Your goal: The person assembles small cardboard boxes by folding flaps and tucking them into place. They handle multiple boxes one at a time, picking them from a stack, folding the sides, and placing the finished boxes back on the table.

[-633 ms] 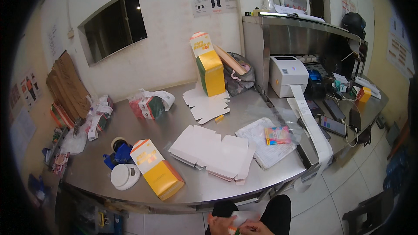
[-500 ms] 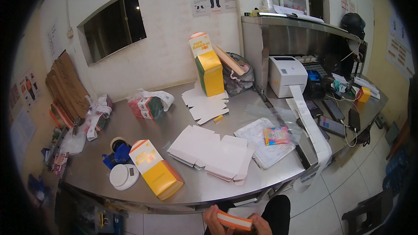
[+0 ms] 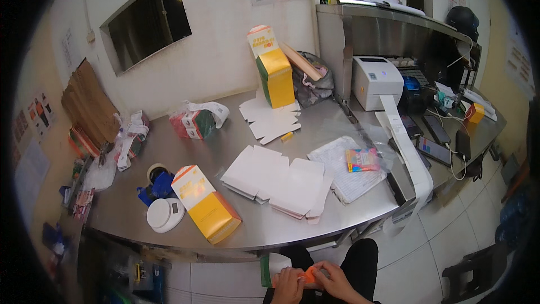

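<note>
Carton point(image 3: 281, 270), small and white with an orange end and a green edge, sits in both your hands low at the bottom of the view, below the near edge of the table point(image 3: 169, 152) and over your dark trousers. Your left hand point(image 3: 288, 287) closes its grip around the carton's middle from beneath. Your right hand point(image 3: 333, 281) pinches the orange end, fingers bent over it. Both grips are narrow and full, holding the same carton.

Up on the steel table, well apart from your hands, a stack of flat white box blanks point(image 3: 278, 179) lies near the middle. An orange and white box point(image 3: 207, 205) lies tilted near the front edge, just beside a round white scale point(image 3: 166, 214). A taller orange and green box point(image 3: 273, 67) stands upright by the wall. A white label printer point(image 3: 376, 81) feeds a long paper strip point(image 3: 408, 157) over the table's right side.
</note>
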`<state>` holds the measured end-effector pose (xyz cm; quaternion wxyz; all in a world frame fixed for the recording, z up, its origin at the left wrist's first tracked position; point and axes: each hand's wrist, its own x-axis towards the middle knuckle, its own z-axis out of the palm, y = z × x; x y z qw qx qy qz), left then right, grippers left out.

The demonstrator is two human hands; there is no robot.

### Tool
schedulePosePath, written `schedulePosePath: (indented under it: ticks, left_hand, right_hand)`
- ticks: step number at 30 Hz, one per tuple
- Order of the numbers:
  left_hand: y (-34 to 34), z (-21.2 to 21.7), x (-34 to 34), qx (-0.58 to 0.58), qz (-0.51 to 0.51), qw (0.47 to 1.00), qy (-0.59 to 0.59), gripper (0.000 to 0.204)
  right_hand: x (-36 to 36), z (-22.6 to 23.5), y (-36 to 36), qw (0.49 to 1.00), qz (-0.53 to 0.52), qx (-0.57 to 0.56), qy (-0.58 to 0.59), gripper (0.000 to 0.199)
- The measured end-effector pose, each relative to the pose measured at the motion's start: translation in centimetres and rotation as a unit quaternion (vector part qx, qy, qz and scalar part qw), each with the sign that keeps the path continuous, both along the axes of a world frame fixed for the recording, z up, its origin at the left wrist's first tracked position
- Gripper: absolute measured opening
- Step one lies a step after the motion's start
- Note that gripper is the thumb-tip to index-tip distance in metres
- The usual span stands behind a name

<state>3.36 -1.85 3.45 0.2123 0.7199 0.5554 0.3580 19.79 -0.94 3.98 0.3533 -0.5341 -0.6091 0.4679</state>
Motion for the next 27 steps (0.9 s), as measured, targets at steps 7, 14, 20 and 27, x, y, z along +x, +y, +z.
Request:
schedulePosePath:
  ticks: [7, 14, 20, 27]
  left_hand:
    - [0.3, 1.8, -0.2, 0.142, -0.151, 0.978, -0.029, 0.009]
    - [0.9, 3.0, -0.6, 0.202, -0.159, 0.966, -0.017, 0.015]
    - [0.0, 3.1, 0.4, 0.15, -0.234, 0.956, -0.099, 0.011]
    - [-0.1, 0.7, -0.1, 0.057, -0.287, 0.956, -0.012, 0.016]
  right_hand:
    - [-0.5, -2.1, -0.3, 0.997, -0.055, -0.023, 0.053, 0.016]
    - [2.0, -1.2, -0.1, 0.981, 0.089, -0.158, 0.062, 0.023]
    - [3.8, -1.7, -0.5, 0.979, 0.148, -0.124, 0.059, 0.026]
    - [4.4, 0.1, -0.7, 0.974, 0.164, -0.156, -0.009, 0.023]
